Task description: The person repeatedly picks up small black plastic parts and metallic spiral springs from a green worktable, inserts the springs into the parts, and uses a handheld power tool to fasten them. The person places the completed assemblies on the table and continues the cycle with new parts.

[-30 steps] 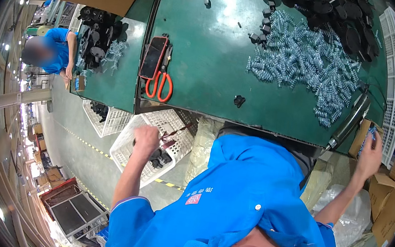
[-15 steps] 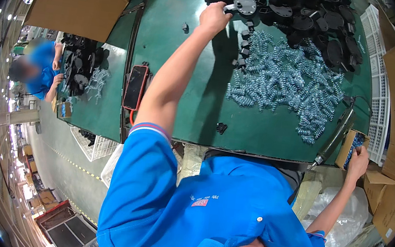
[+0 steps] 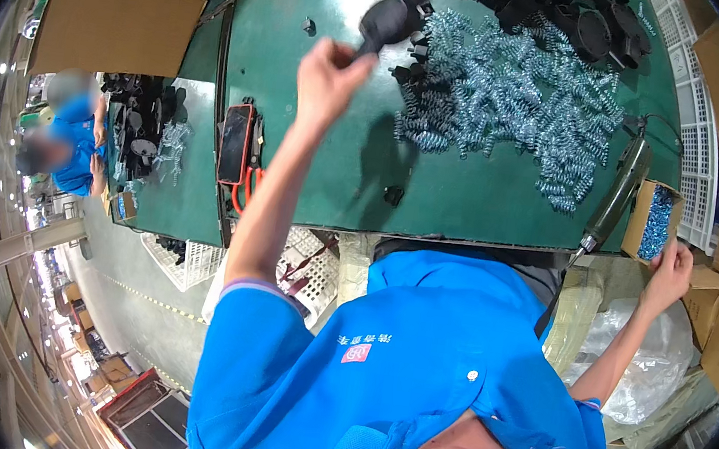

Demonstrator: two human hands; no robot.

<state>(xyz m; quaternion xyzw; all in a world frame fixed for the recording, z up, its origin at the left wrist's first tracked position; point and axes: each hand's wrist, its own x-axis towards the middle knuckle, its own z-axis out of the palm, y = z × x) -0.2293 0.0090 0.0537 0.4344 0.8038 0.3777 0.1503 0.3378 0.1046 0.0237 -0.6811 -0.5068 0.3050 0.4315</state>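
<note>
Left hand [image 3: 331,77] gripping a round black plastic part [image 3: 391,20] up top, right hand [image 3: 668,273] fingering the small cardboard box of blue screws [image 3: 652,222], grabbing one's next I guess.

- The springs [image 3: 518,100] lie in a heap on the desk [image 3: 314,156], right of the left hand [image 3: 327,86].
- Behind the heap – the round parts [image 3: 539,4].
- The small box [image 3: 654,220] stands at the right edge of the desk, beside the right hand [image 3: 669,273].
- The phone [image 3: 235,142] and scissors [image 3: 248,184] lie at the left edge.
</note>
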